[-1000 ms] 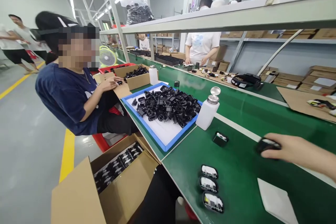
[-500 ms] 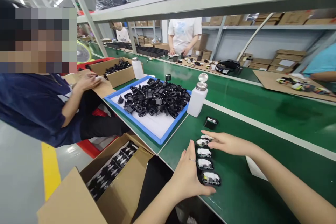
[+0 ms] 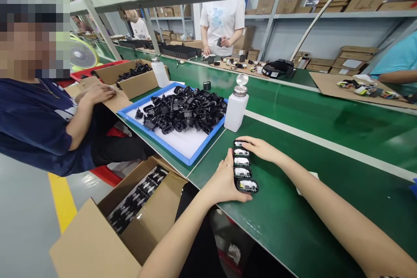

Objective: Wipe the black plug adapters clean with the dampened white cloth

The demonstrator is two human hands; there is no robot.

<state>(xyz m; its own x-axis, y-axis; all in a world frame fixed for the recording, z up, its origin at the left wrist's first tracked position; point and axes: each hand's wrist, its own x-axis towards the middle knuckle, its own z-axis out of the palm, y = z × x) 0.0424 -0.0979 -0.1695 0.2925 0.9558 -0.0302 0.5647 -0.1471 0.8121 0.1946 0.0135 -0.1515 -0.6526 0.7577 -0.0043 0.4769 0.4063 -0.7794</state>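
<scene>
Several black oval plastic casings (image 3: 242,162) with white and metal parts inside stand in a row on the green bench. My left hand (image 3: 224,182) is wrapped along the row's left side, with its thumb round the near end by the nearest casing (image 3: 247,186). At the far end, my right hand (image 3: 260,148) has its fingers on the farthest casing (image 3: 239,143); its fingertips partly cover that casing. Just beyond the row stands a white dispenser bottle (image 3: 236,110) with its metal lid up.
A blue-rimmed tray (image 3: 192,156) heaped with black casings (image 3: 187,110) lies to the left. Below the bench edge is an open carton (image 3: 140,226) of packed parts. A seated co-worker (image 3: 35,126) is at left. A white piece (image 3: 308,182) lies under my right forearm.
The row and both hands have moved farther from me along the bench. A casing that stood apart beyond the row now sits at its far end. My view has shifted too.
</scene>
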